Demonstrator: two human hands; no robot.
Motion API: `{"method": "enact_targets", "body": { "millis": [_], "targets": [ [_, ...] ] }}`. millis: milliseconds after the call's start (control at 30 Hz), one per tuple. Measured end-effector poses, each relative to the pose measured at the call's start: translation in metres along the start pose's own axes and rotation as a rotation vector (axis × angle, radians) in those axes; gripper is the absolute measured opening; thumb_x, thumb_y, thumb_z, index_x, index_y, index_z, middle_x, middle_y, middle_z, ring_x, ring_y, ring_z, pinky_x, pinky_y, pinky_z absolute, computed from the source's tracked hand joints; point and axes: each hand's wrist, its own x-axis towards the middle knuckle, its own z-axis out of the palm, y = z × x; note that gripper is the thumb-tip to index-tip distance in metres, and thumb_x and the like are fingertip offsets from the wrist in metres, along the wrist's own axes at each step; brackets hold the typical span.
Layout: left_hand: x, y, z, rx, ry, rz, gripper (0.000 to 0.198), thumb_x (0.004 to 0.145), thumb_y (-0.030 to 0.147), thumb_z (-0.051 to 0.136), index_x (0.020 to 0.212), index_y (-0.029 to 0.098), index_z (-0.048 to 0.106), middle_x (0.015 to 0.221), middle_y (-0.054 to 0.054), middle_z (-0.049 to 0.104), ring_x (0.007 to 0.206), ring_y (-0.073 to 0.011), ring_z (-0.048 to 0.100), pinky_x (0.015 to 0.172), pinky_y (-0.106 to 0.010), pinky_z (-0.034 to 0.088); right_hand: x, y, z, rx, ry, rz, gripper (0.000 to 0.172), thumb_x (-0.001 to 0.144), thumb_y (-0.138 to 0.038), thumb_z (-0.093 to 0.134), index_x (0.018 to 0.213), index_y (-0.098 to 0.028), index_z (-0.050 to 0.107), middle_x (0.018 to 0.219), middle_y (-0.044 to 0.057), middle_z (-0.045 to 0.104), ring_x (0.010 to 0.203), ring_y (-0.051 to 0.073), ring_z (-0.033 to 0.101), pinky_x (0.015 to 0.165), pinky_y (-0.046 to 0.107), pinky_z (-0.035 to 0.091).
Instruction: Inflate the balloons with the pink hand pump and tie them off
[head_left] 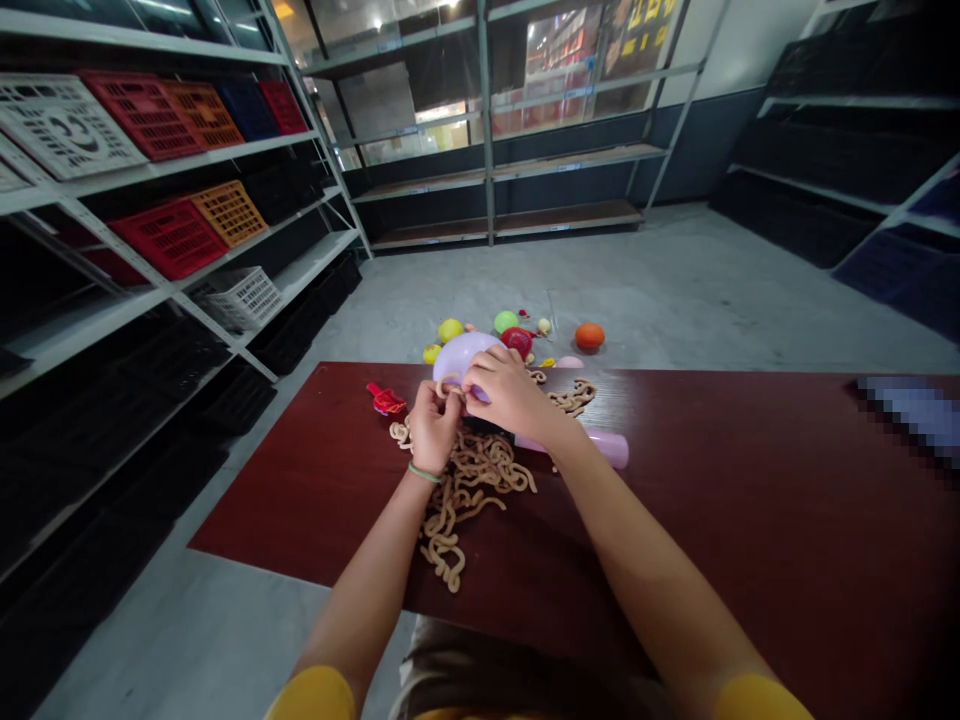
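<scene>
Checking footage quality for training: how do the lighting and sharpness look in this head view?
In the head view, wide-angle distortion bends the shelves; the lower shelves sink into deep shadow; a pixelated patch hides the far right of the table; the left hand and right hand look fairly sharp.

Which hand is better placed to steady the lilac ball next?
Probably the right: the right hand has its fingers on the lilac ball, while the left hand sits lower, at the ball's near edge by the beige strand.
</scene>
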Motion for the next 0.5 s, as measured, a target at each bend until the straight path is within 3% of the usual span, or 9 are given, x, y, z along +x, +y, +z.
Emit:
{"method": "enact_targets", "body": {
  "millis": [67, 267, 500],
  "targets": [
    [-0.001, -0.001, 0.001, -0.037, 0.059, -0.003, 0.016, 0.088, 0.033, 0.059, 0.085, 0.020, 0.050, 0.069, 0.004, 0.057, 0.058, -0.0097, 0.053, 0.058, -0.022, 0.043, 0.000, -0.001, 0.000, 0.032, 0.018, -0.002, 0.006, 0.087, -0.023, 0.063, 0.081, -0.023, 0.065, 0.091, 0.001, 0.062, 0.098, 0.021, 0.047, 0.087, 0.037, 0.031],
    [-0.004, -0.004, 0.002, -0.188, 0.027, 0.027, 0.016, 0.090, 0.035, 0.059, 0.092, 0.020, 0.052, 0.069, 0.003, 0.061, 0.056, -0.0103, 0.056, 0.054, -0.023, 0.045, 0.000, 0.001, -0.010, 0.187, 0.011, 0.048, 0.013, 0.094, -0.029, 0.058, 0.091, -0.024, 0.069, 0.098, 0.002, 0.064, 0.100, 0.020, 0.050, 0.088, 0.037, 0.034],
    [-0.004, -0.007, -0.001, -0.063, 0.018, 0.029, 0.019, 0.089, 0.039, 0.059, 0.092, 0.020, 0.058, 0.068, 0.002, 0.061, 0.054, -0.0103, 0.055, 0.054, -0.023, 0.045, 0.000, 0.001, -0.012, 0.246, -0.011, 0.051, 0.012, 0.090, -0.035, 0.065, 0.091, -0.024, 0.070, 0.097, 0.002, 0.065, 0.099, 0.019, 0.052, 0.089, 0.036, 0.037]
  ]
}}
